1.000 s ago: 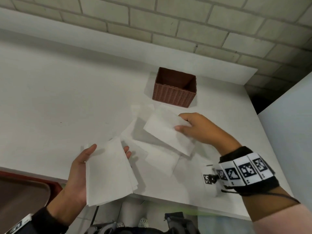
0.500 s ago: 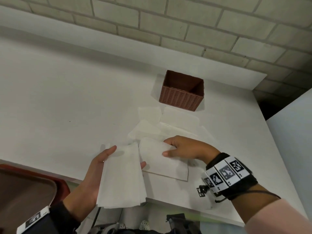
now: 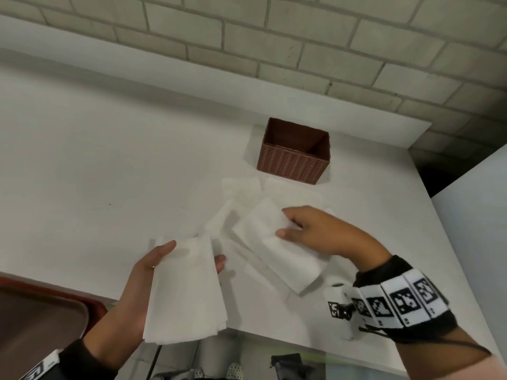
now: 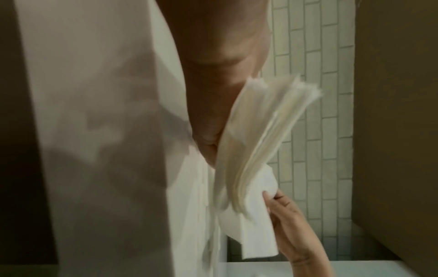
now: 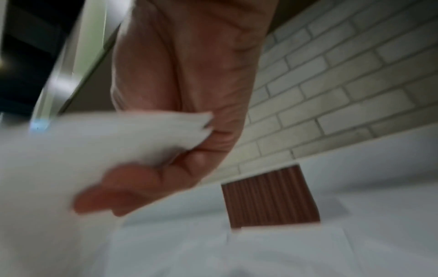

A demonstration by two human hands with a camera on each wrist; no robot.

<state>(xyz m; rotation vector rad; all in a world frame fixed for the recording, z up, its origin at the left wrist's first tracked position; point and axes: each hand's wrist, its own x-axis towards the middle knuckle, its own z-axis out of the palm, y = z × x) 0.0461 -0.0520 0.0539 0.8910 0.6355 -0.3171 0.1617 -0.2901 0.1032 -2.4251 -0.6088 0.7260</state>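
Holding napkin stack (image 3: pixel 186 292) — left hand (image 3: pixel 131 292) | right hand (image 3: pixel 318 234) pinches single napkin (image 3: pixel 277 250) | basket (image 3: pixel 290 165) upright — inside shadowed

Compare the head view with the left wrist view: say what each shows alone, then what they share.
Head only: the brown basket standing on the white table, loose napkins lying in front of it, and a dark tray at lower left. Left wrist only: the layered edge of the stack, its sheets fanned apart. Both: the left hand holding that stack, the right hand pinching a separate napkin, and the brick wall.
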